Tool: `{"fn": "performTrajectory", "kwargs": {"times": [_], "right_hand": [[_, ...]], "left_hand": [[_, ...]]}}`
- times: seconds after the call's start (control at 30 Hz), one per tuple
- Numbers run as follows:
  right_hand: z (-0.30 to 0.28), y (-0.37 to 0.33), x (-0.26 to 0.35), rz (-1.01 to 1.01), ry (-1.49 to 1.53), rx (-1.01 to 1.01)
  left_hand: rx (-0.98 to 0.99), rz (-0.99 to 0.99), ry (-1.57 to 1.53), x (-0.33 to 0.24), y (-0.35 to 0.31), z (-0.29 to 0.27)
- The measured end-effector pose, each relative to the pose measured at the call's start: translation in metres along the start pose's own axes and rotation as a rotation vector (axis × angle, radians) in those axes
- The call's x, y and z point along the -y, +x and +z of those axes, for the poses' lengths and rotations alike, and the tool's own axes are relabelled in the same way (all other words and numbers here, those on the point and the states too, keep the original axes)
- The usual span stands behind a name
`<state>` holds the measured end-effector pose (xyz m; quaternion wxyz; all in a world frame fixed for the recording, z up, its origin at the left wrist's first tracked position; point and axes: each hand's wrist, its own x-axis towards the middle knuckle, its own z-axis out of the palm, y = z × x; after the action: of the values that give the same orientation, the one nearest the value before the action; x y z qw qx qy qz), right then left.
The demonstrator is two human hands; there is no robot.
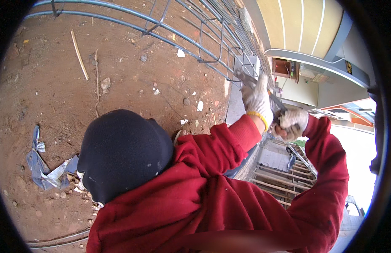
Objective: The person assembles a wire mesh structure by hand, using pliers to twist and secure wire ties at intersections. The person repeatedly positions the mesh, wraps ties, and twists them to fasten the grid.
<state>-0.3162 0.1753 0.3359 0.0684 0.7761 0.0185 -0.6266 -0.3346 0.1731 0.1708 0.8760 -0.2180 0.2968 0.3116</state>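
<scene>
My left hand (257, 100), in a whitish knit glove with a yellow cuff, is closed around a long dark metal hand tool (276, 101). The tool's far end points to the steel rebar cage (210, 59); whether they touch I cannot tell. My right hand (291, 123), also gloved, is closed at the tool's near end. Its fingertips look bare. Blur and the gloves hide the tool's exact kind. Both arms wear red sleeves (317, 168).
Reddish-brown soil (132, 76) carries stones, white chips and a thin stick (79, 55). Torn grey-blue plastic (48, 170) lies at left. A rounded dark fabric shape (126, 154) stands beside my left arm. Wooden slats (279, 181) and a yellowish building (303, 25) appear at right.
</scene>
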Motion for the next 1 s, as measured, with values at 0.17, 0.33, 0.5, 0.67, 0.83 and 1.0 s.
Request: {"fn": "performTrajectory", "kwargs": {"times": [0.17, 0.33, 0.5, 0.67, 0.83, 1.0], "right_hand": [[-0.045, 0.043, -0.082, -0.25, -0.281, -0.236], [-0.065, 0.181, -0.128, -0.789, -0.792, -0.523], [-0.047, 0.297, -0.119, -0.74, 0.039, -0.104], [-0.039, 0.337, -0.1, -0.669, 0.357, 0.378], [-0.02, 0.36, -0.103, -0.788, 0.472, 0.586], [0.001, 0.355, -0.119, -0.971, 0.207, 0.577]], "left_hand": [[0.217, -0.114, -0.287, 0.055, 0.022, -0.037], [-0.094, 0.071, -0.203, 0.064, 0.063, -0.09], [0.067, 0.117, -0.063, 0.025, 0.104, -0.157], [0.332, 0.209, -0.199, -0.035, 0.123, -0.2], [0.489, 0.451, -0.18, -0.065, 0.12, -0.211], [0.22, 0.64, 0.606, -0.087, 0.117, -0.224]]}}
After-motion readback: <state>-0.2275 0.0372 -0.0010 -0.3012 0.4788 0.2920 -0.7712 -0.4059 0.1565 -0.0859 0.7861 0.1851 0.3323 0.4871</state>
